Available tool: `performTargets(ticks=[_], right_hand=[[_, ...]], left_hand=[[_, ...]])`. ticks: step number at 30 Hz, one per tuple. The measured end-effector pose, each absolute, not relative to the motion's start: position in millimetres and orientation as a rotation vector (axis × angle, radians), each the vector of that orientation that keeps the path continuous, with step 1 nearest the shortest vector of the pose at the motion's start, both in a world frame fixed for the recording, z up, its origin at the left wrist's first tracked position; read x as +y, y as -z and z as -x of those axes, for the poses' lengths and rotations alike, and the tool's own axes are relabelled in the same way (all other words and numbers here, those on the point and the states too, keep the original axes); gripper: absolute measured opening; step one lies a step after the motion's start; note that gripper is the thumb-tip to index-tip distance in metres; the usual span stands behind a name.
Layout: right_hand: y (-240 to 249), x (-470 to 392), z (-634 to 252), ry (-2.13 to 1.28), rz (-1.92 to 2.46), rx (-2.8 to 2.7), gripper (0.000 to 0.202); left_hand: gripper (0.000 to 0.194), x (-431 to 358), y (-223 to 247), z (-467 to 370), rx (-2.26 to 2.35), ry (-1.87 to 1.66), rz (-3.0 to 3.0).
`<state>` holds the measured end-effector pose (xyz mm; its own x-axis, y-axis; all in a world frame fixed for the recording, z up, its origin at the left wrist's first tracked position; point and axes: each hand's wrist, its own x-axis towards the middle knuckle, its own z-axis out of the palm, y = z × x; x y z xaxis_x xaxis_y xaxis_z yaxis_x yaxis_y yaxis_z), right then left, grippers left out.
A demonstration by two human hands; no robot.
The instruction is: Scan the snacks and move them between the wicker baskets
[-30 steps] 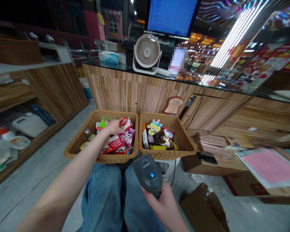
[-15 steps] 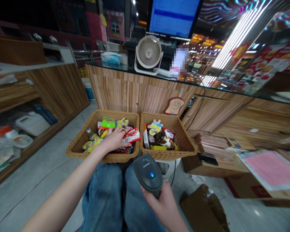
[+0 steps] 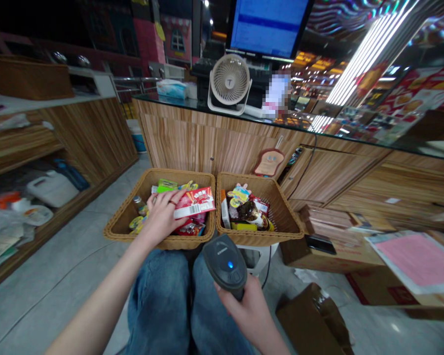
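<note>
Over the left wicker basket (image 3: 120,217), my left hand (image 3: 163,214) is closed on a red snack box (image 3: 196,202) that has a white barcode strip along its near edge. Beneath it lie mixed packets, among them a green packet (image 3: 167,186) and a small bottle (image 3: 139,203). My right hand (image 3: 244,308) grips a dark barcode scanner (image 3: 225,264) with a blue light lit on top, held above my knees. Beside the left basket stands the right wicker basket (image 3: 288,217), holding a brown-and-white packet (image 3: 257,217), a yellow box (image 3: 244,227) and other snacks.
A wooden counter (image 3: 177,133) stands behind the baskets, carrying a fan (image 3: 229,81) and a monitor (image 3: 268,27). Cardboard boxes (image 3: 344,256) with a phone (image 3: 320,244) sit to the right. An open brown carton (image 3: 311,320) is on the floor. Left shelves hold a white jug (image 3: 52,190).
The red box has been lifted a little and turned, showing more of its front. My left hand has shifted slightly left on it. The scanner has hardly moved.
</note>
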<state>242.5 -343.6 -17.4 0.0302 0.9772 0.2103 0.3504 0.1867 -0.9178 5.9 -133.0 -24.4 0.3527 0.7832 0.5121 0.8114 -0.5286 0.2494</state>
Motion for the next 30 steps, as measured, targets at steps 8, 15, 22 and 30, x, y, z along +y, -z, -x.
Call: performTargets(ticks=[8,15,22,30], right_hand=[[16,-338,-236,-0.735,1.347,-1.53,0.008],[16,-338,-234,-0.744,1.357,-1.547,0.008],[18,-341,-235,-0.742,1.354,-1.528,0.006],[25,-345,-244,-0.706,1.346,-1.526,0.006]], left_hand=[[0.082,-147,22,-6,-1.348,1.091,2.36],[0.082,-146,25,-7,-1.379,1.092,2.328],[0.077,-148,24,-6,-1.394,1.055,2.352],[0.076,-135,7,-38,-1.278,1.127,2.414]])
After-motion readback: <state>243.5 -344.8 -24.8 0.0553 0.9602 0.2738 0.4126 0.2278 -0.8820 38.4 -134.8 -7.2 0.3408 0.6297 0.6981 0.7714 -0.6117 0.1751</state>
